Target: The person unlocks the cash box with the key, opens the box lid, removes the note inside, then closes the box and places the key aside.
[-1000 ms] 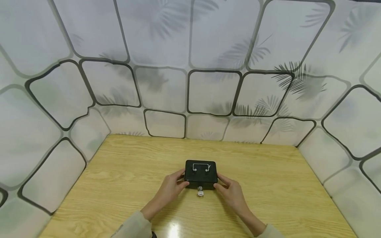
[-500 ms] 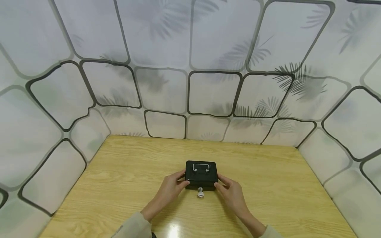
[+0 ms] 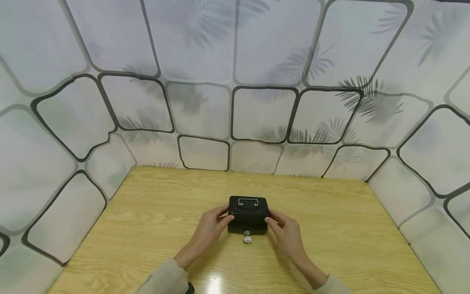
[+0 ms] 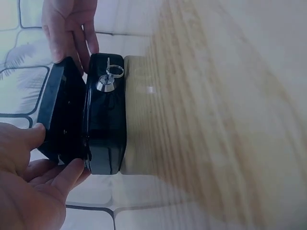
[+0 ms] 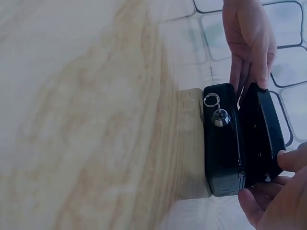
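A small black metal box (image 3: 247,225) with a wire handle on its lid (image 3: 248,205) sits mid-table. A silver key (image 3: 247,236) sticks out of its front lock. My left hand (image 3: 220,218) grips the lid's left end and my right hand (image 3: 274,222) grips its right end. In the left wrist view the lid (image 4: 60,110) stands a crack apart from the box body (image 4: 106,115), with my left hand (image 4: 45,158) pinching the near end and the key (image 4: 109,79) in the lock. The right wrist view shows my right hand (image 5: 271,179) on the raised lid (image 5: 266,129).
The box rests on a light wooden table (image 3: 330,228). White panels with dark outlines and leaf shadows (image 3: 257,114) wall in the back and both sides. A bright light reflection (image 3: 214,283) lies near the front edge.
The lid has lifted a little off the box body. Both hands have shifted slightly up and inward on the lid's ends.
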Motion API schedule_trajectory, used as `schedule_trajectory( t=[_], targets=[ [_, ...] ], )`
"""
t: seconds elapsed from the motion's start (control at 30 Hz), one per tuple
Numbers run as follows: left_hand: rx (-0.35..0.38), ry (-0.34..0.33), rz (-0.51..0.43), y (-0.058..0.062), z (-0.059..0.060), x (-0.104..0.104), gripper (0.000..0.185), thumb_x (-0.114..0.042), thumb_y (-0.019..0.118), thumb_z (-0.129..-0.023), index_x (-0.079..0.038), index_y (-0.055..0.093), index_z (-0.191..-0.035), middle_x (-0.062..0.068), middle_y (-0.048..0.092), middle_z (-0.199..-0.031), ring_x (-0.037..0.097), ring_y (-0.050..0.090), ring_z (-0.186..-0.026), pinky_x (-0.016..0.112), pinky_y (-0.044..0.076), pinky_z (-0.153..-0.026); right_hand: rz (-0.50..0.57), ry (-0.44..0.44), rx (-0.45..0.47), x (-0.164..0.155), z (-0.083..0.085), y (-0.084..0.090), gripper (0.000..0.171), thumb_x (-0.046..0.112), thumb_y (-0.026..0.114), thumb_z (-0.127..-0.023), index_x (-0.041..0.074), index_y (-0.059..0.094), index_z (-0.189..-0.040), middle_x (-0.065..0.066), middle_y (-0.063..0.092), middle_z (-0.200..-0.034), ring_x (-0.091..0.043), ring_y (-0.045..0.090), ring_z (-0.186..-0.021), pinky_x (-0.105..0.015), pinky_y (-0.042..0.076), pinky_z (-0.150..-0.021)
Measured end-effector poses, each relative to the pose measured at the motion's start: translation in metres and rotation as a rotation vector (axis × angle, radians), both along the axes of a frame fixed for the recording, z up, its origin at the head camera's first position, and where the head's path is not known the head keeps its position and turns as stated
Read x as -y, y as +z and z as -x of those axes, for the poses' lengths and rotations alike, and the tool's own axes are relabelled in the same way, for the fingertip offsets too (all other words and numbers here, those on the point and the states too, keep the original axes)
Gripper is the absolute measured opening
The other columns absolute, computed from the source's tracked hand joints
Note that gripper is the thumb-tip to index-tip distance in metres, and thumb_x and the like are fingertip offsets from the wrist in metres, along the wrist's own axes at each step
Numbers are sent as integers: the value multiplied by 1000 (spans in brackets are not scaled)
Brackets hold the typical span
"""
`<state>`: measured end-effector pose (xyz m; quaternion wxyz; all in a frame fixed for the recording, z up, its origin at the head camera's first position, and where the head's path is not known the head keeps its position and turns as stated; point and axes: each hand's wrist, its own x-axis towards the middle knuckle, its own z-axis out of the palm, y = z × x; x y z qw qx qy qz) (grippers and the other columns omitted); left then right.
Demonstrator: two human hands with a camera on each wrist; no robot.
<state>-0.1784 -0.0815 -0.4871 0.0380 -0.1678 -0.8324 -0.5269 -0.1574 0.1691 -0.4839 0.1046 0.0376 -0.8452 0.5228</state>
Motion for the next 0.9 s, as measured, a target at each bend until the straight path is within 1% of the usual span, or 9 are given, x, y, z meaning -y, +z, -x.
schedule_trajectory(
  t=[0.1,0.2,0.37,0.47,0.57,0.67,0.73,0.9],
  targets=[
    [-19,21,-13,3,2,0,43,-18,67,-102,7,62,-137,26,63,-134,36,68,-116,33,61,-89,19,-2,-20,1,3,2,36,15,72,-99,-2,69,-131,-17,72,-122,-27,73,-104,-27,62,-82],
    [-35,44,-29,5,3,-1,41,-19,69,-102,5,64,-135,24,65,-132,33,69,-114,32,61,-89,43,-12,-38,1,5,4,34,15,73,-99,-2,70,-128,-16,74,-118,-27,73,-103,-22,61,-80],
    [-57,91,-29,8,5,-4,40,-21,71,-100,4,67,-131,21,67,-130,32,69,-115,33,61,-90,57,-11,-70,0,9,7,31,13,73,-98,-1,71,-125,-16,74,-116,-28,73,-103,-21,60,-82],
    [-66,123,-33,9,7,-6,37,-20,72,-99,4,69,-128,20,70,-125,30,70,-113,32,61,-90,56,11,-91,-1,11,9,31,13,74,-97,-2,72,-125,-16,74,-116,-28,73,-102,-20,59,-83],
    [-77,144,-50,11,9,-8,35,-17,74,-98,5,70,-125,19,71,-121,29,71,-110,31,61,-89,50,46,-96,-3,13,10,33,8,75,-96,-3,70,-127,-17,74,-116,-30,72,-103,-19,59,-84],
    [-83,156,-59,13,10,-8,33,-15,75,-97,5,71,-123,19,72,-119,27,71,-107,29,61,-87,44,87,-100,-5,15,12,37,0,75,-93,-6,68,-129,-20,73,-117,-33,71,-105,-20,59,-86],
    [-88,159,-51,14,12,-8,33,-16,75,-97,5,71,-123,18,72,-118,27,71,-107,29,62,-86,45,105,-108,-7,17,13,38,-2,75,-93,-8,67,-130,-21,73,-118,-34,71,-106,-20,59,-85],
    [-86,151,-23,15,15,-7,35,-19,74,-98,4,71,-124,16,72,-117,26,71,-104,28,62,-85,39,124,-144,-11,20,14,37,2,76,-92,-6,68,-128,-21,72,-119,-34,71,-107,-19,59,-85]
  ],
)
